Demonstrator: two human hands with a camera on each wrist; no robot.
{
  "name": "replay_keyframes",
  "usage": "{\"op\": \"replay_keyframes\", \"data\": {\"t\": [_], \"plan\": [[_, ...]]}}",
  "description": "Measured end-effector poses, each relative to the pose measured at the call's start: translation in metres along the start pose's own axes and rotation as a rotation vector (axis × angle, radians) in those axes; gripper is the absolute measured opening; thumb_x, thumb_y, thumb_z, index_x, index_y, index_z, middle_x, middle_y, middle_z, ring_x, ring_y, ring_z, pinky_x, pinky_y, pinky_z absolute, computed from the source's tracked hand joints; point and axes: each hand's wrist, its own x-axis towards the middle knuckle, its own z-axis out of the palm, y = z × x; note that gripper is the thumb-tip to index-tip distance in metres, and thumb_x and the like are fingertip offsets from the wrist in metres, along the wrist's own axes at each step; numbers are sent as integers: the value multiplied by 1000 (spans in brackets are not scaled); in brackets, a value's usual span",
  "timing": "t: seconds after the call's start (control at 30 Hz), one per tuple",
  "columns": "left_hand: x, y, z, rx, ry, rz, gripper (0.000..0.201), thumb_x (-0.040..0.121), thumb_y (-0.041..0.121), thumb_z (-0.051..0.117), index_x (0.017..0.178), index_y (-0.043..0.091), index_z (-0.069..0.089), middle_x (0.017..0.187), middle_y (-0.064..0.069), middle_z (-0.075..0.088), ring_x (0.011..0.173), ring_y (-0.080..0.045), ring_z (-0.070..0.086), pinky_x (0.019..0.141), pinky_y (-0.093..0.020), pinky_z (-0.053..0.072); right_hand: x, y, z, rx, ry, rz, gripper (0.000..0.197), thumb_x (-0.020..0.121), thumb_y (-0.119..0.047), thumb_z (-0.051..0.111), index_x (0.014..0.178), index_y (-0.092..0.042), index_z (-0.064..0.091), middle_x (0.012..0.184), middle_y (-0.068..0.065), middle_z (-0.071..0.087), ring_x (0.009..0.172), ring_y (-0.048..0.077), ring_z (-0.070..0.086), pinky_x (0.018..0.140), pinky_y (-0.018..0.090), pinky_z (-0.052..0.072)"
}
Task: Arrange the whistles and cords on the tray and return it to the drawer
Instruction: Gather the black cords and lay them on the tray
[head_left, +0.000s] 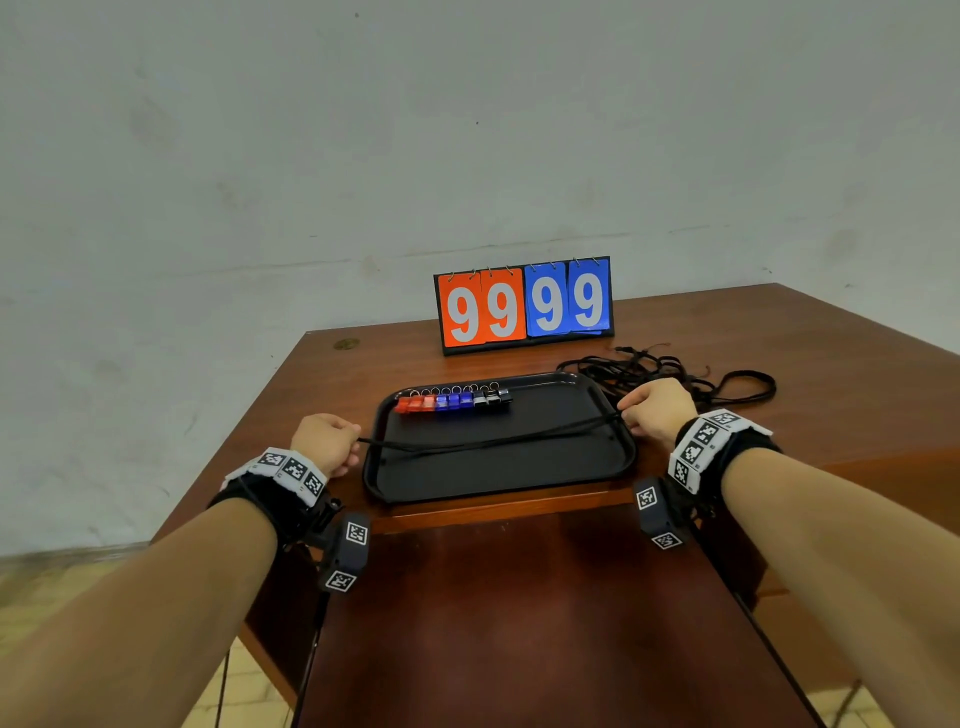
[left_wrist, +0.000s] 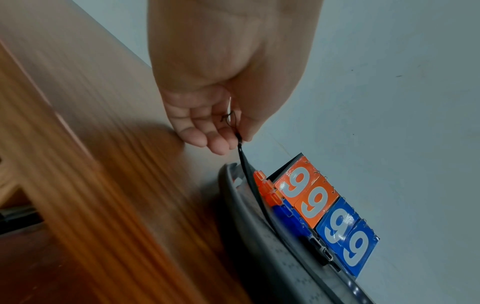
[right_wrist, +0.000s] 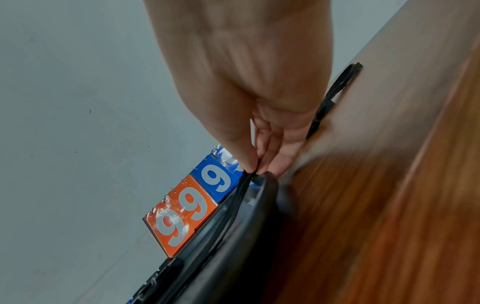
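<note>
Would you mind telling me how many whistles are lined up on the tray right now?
9, in one row along the far edge of the tray: three red whistles at the left, three blue whistles in the middle, three black whistles at the right. None seems hidden.

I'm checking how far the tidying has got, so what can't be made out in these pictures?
- Drawer: in no view.
- Loose cords, head view: a tangle too fine to count, partly behind the right hand.
- Whistles, head view: too small for detail.
- Tray, right wrist view: blurred, whistles hidden.
- Left hand, head view: fingers curled under, out of sight.
</note>
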Motion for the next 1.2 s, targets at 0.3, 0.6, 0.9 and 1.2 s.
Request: {"op": "replay_keyframes", "data": {"t": [0.3, 0.6, 0.9, 1.2], "plan": [[-8, 9, -4, 154, 52, 20, 10, 92, 18, 63, 88, 12, 70, 91, -9, 66, 86, -28, 60, 80, -38, 53, -2, 0, 1, -30, -16, -1, 25, 80, 1, 69, 74, -23, 71, 92, 7, 72, 88, 22, 70, 84, 41, 60], [-23, 36, -6, 401, 156, 77, 15, 84, 29, 52, 86, 39, 63, 123, -3, 62, 119, -31, 52, 99, -42, 41, -14, -7, -15, -67, -10, -97, 15, 89, -10, 64, 99, -16, 73, 101, 2, 68, 99, 21, 65, 92, 38, 55], [-64, 92, 61, 233, -6, 256, 20, 87, 20, 55, 82, 37, 62, 111, 3, 67, 112, -24, 56, 97, -46, 50, -20, 1, -55, -34, -42, -86, 18, 90, -9, 62, 106, -14, 69, 96, 5, 67, 92, 26, 69, 82, 40, 60], [-92, 133, 156, 221, -240, 360, 17, 84, 19, 56, 82, 33, 65, 98, 3, 67, 105, -29, 60, 95, -47, 52, -10, 45, -111, -61, 5, -37, 29, 92, -7, 58, 120, -12, 65, 111, 9, 65, 92, 26, 67, 81, 39, 59]]}}
